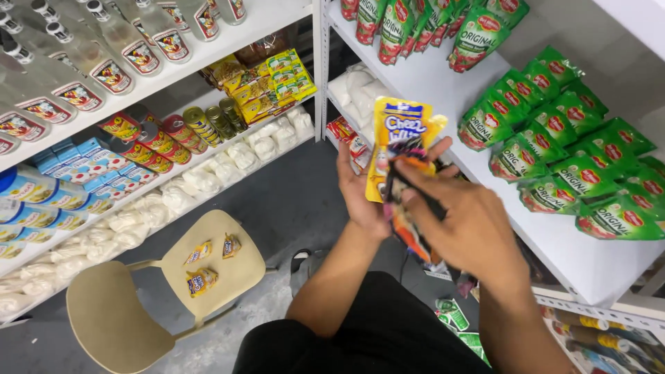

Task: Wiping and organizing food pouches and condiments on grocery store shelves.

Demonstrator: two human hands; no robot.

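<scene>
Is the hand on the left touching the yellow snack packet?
Touching. The head view shows the left hand behind the yellow packet, palm against its back, while the right hand grips the front with its fingers.

We hold a tall yellow snack packet with a blue band at its top in our left hand, while our right hand grips it from the front. To our right, green pouches with red oval labels lie in rows on the white shelf, and more green-and-red pouches hang above them. On the beige chair lie three small yellow packets. To our left we see clear bottles with red-and-white labels, red cans, yellow flat packs, blue boxes and white bags.
</scene>
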